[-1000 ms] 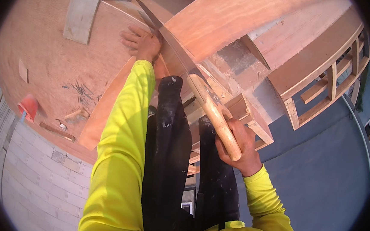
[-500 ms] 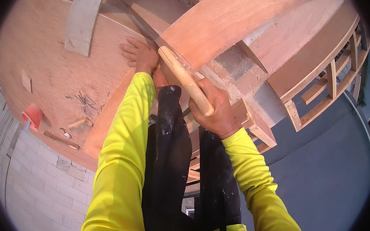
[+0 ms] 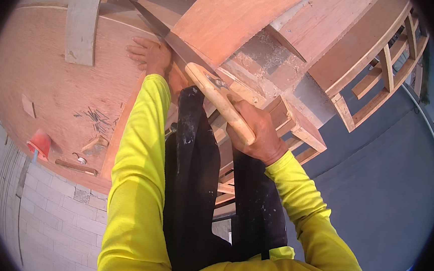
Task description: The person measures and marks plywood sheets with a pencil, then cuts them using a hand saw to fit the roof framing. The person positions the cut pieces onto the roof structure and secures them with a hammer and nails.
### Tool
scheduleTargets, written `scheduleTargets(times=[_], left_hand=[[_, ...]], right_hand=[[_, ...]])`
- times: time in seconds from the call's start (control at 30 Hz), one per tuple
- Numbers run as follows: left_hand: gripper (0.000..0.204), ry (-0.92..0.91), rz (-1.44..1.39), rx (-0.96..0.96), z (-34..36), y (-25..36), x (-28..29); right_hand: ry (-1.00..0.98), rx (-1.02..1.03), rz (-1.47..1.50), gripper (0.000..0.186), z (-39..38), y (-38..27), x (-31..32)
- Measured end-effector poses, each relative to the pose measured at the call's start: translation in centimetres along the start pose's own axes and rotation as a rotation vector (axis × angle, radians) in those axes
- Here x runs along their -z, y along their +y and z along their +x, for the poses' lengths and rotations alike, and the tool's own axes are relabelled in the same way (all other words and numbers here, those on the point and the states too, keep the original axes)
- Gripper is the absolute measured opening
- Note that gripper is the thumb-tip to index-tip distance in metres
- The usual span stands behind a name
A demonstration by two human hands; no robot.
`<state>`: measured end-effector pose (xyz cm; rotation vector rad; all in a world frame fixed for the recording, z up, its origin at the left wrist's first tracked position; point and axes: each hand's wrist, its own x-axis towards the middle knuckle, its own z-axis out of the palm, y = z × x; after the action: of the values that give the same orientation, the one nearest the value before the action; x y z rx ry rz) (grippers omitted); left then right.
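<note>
A handsaw with a dark blade (image 3: 185, 47) and a pale wooden handle (image 3: 219, 100) lies slantwise across the middle. Its handle is in the closed fingers of my right hand (image 3: 258, 131). My left hand (image 3: 153, 56) is spread on the wood just left of the blade, fingers apart. Beside the blade's right side is a wide reddish plywood strip (image 3: 235, 21). Below my left hand, a long plywood piece (image 3: 128, 114) runs partly under my left forearm. The blade's cutting edge and its contact with the wood cannot be made out clearly.
On the large plywood sheet (image 3: 40, 68) are loose nails (image 3: 97, 118), a hammer-like wooden handle (image 3: 76, 167), a red container (image 3: 39, 143) and a grey plank (image 3: 83, 25). Wooden framing (image 3: 303, 131) stands to the right, and an open slatted frame (image 3: 382, 71) farther off. Sawdust covers some pieces.
The saw has been drawn back toward me and to the right, with my right hand on its handle. My left hand stays spread on the wood. The whole view has shifted slightly.
</note>
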<state>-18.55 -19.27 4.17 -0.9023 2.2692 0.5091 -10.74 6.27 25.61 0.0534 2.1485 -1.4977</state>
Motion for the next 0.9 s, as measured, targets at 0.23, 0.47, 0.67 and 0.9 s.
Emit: scheduleTargets(times=[0.23, 0.47, 0.67, 0.9], left_hand=[[0.107, -0.044, 0.012, 0.025, -0.6, 1.0, 0.0], [0.107, 0.007, 0.006, 0.006, 1.1, 0.9, 0.8], [0.106, -0.025, 0.004, 0.017, 0.0, 1.2, -0.4], [0.105, 0.004, 0.034, 0.028, 0.2, 0.6, 1.1]], right_hand=[[-0.053, -0.015, -0.088, 0.026, -3.7, -1.2, 3.4], [-0.063, -0.023, -0.087, 0.026, -7.0, -1.5, 3.9], [-0.066, -0.044, -0.079, 0.026, -3.6, 0.2, 2.3], [-0.045, -0.004, -0.083, 0.022, -8.9, -2.1, 5.3]])
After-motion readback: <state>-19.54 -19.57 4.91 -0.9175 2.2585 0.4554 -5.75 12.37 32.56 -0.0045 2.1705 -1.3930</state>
